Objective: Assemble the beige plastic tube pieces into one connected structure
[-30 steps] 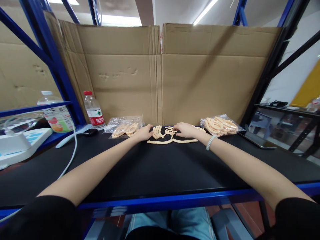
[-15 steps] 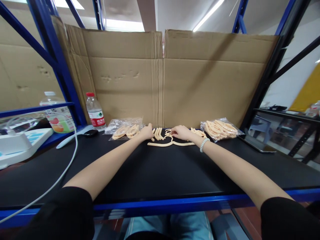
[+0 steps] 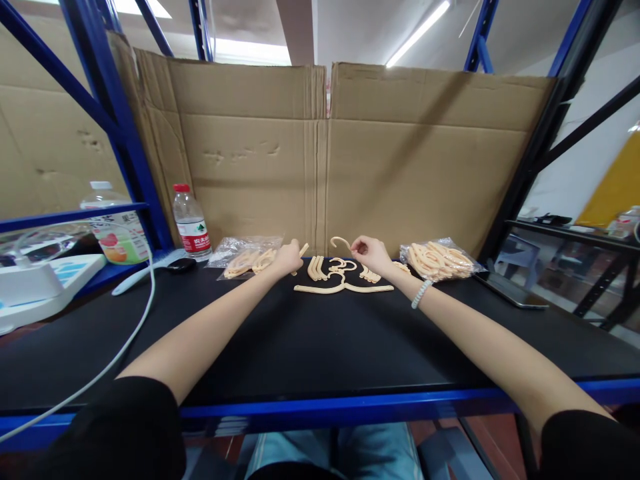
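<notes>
Peach-coloured plastic hanger parts lie at the far middle of the black tabletop (image 3: 320, 340). My left hand (image 3: 286, 258) is closed on a short straight peach piece (image 3: 302, 250), lifted just off the surface. My right hand (image 3: 369, 252) pinches a curved peach hook (image 3: 341, 241) and holds it above the loose pile. Below them lie a row of short curved pieces (image 3: 316, 268), several small hooks (image 3: 341, 265) and a long hanger bar (image 3: 343, 288).
A clear bag of peach parts (image 3: 250, 257) sits left of my hands, another bag (image 3: 440, 259) to the right. A water bottle (image 3: 191, 222), a white cable (image 3: 120, 337), a tablet (image 3: 510, 291) and a cardboard wall (image 3: 325, 153) border the space.
Both hands rose from the pile: the right one lifted a curved hook, the left one picked up a short straight piece.
</notes>
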Motion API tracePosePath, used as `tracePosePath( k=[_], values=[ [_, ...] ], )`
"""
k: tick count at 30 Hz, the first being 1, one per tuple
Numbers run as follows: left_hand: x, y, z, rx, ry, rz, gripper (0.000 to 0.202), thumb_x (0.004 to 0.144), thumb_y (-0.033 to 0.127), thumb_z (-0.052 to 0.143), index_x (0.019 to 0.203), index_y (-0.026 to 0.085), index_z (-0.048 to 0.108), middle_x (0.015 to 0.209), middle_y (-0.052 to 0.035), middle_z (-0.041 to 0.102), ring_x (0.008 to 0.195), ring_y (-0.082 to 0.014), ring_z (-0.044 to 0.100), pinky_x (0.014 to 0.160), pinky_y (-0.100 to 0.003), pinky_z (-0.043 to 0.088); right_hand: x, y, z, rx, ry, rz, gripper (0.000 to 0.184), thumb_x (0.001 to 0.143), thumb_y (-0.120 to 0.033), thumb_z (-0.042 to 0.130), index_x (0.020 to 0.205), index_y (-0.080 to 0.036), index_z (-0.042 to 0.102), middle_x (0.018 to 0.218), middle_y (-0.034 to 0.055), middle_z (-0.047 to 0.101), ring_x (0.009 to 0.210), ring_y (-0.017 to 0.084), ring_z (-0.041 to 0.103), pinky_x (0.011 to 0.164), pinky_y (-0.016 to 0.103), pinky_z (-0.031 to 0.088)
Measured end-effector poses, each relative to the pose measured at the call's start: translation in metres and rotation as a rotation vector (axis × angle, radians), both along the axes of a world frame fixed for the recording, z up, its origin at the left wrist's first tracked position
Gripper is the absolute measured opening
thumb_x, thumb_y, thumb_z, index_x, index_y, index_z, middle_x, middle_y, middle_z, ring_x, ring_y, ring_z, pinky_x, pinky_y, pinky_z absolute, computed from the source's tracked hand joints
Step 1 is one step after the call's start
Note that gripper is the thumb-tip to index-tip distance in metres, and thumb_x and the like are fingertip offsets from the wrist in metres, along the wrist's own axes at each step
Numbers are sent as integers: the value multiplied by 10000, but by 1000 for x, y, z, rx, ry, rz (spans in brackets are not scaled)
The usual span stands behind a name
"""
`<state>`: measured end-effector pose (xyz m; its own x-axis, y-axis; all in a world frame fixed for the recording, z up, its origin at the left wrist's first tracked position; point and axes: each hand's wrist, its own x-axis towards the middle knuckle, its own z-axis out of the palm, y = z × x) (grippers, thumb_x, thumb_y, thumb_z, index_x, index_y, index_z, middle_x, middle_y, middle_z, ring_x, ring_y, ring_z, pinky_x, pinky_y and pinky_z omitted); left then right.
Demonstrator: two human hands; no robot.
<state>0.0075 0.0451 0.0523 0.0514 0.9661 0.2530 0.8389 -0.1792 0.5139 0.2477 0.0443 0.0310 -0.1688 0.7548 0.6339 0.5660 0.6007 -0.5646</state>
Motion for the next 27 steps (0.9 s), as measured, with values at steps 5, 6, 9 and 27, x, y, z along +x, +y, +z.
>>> tracePosePath(
  k=[5, 6, 9, 27],
  values=[
    [-4, -37, 1, -36, -365, -219, 230, 779, 116, 594, 1006, 114, 562, 1010, -119, 668, 895, -207, 668, 767, -301, 542, -6, -49, -8, -179, 220, 149, 178, 694, -145, 636, 872, -148, 632, 854, 48, 655, 723, 150, 655, 717, 306, 557],
    [-5, -49, -4, -51, -417, -266, 202, 791, 142, 594, 990, 125, 561, 1014, -104, 667, 886, -185, 669, 773, -291, 547, -8, -62, -12, -286, 340, 243, 132, 685, -178, 674, 807, -148, 633, 926, 66, 660, 768, 160, 663, 766, 325, 556],
    [-5, -83, -24, -237, -780, -436, 235, 727, 202, 701, 894, 130, 551, 910, -77, 674, 868, -187, 670, 821, -337, 549, -16, -95, -21, -540, 553, 422, 225, 616, -271, 788, 719, -144, 635, 975, 72, 655, 807, 180, 671, 821, 359, 548],
    [2, -105, -39, -62, -826, -614, 340, 723, 317, 719, 842, 167, 437, 889, -76, 695, 950, -229, 661, 881, -390, 501, -9, -102, -25, -951, 598, 583, 326, 598, -319, 862, 771, -131, 659, 852, 49, 674, 888, 188, 663, 860, 314, 524]
  ],
)
